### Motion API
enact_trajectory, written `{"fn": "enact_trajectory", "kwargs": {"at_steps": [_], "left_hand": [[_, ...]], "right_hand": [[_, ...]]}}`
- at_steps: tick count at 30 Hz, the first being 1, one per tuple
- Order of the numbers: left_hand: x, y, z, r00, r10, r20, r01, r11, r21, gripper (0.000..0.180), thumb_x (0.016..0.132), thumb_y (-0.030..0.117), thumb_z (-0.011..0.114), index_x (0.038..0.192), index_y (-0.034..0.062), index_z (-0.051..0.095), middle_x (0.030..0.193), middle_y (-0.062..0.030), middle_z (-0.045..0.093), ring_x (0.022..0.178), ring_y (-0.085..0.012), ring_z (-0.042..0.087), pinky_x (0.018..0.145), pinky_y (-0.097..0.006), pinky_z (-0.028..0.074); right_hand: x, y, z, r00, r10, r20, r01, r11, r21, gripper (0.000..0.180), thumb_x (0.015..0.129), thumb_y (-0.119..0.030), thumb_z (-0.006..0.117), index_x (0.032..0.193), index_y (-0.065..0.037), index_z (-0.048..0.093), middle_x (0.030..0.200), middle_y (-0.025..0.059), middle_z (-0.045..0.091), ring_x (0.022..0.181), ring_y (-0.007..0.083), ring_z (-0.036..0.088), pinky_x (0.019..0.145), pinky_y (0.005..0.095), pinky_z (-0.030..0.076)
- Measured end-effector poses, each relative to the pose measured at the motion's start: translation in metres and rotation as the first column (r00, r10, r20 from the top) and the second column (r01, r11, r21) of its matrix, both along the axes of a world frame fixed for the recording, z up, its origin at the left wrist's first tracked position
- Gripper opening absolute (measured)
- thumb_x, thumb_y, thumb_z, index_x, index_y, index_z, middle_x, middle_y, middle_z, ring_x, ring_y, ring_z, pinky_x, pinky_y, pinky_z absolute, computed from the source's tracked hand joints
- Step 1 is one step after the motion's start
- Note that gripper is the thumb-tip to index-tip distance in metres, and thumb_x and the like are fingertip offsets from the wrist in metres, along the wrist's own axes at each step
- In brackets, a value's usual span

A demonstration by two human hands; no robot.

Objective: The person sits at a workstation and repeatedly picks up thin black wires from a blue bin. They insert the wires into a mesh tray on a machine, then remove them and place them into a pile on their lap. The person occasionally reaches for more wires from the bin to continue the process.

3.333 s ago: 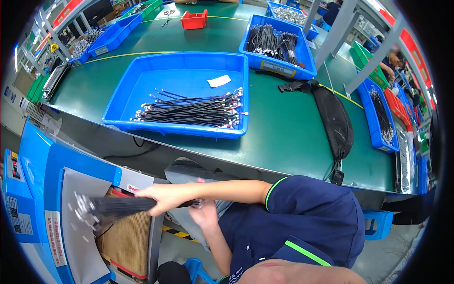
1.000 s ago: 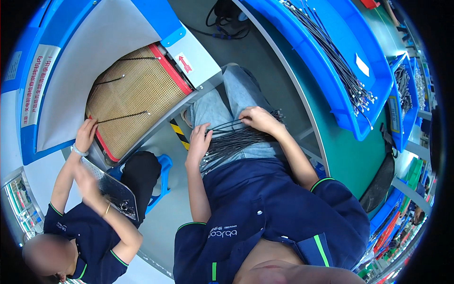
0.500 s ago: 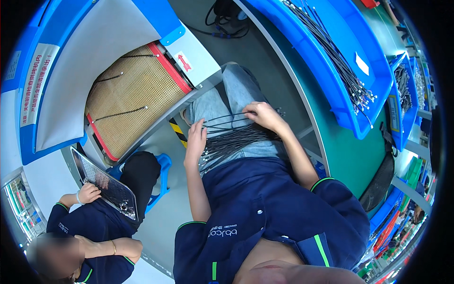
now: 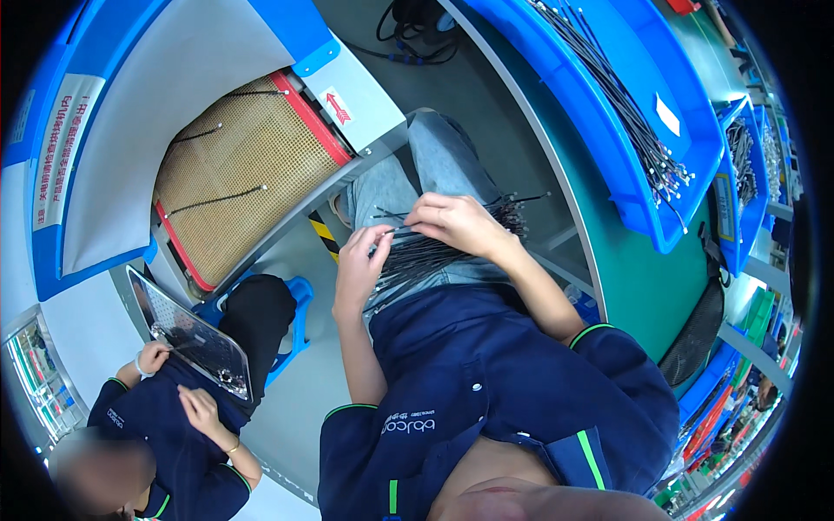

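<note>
a blue tray (image 4: pixel 641 65) holds black cables (image 4: pixel 627 113) and paper (image 4: pixel 667 115).

Right grip (image 4: pixel 453 224) nearer left grip (image 4: pixel 357 267)

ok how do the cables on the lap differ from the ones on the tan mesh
The lap cables are many, while only three mesh cables show. The lap cables lie heaped together; the mesh cables lie spaced apart. The left hand and right hand are at the lap cables, but no hand touches the mesh cables. Both sets are thin and black.
</note>
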State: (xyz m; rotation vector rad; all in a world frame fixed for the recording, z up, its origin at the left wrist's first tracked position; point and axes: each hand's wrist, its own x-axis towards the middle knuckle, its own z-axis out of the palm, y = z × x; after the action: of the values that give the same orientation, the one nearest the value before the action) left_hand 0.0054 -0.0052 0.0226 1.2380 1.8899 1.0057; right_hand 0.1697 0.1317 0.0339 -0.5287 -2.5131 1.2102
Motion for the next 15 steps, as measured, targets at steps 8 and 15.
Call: {"fn": "enact_trajectory", "kwargs": {"at_steps": [8,15], "left_hand": [[0.007,0.0,0.036,0.981,0.024,-0.192,0.009,0.985,0.171,0.015,0.079,0.007,0.068,0.094,0.0026,0.064,0.08,-0.0093,0.061,0.073,-0.0245,0.059,0.066,-0.035,0.048],[0.005,-0.005,0.035,0.954,0.027,-0.298,0.073,0.945,0.319,0.017,0.075,0.002,0.071,0.09,0.0019,0.063,0.084,-0.009,0.064,0.074,-0.0242,0.061,0.065,-0.034,0.049]], "right_hand": [[-0.002,-0.004,0.025,1.0,-0.013,-0.01,0.014,0.999,0.04,0.012,0.08,-0.015,0.067,0.089,-0.007,0.065,0.086,0.0059,0.063,0.073,0.0258,0.063,0.063,0.0347,0.051],[0.0,-0.006,0.035,0.999,0.004,-0.047,-0.002,1.0,0.022,0.014,0.08,-0.015,0.068,0.091,-0.007,0.065,0.083,0.0061,0.063,0.071,0.0254,0.063,0.062,0.0344,0.05]]}}
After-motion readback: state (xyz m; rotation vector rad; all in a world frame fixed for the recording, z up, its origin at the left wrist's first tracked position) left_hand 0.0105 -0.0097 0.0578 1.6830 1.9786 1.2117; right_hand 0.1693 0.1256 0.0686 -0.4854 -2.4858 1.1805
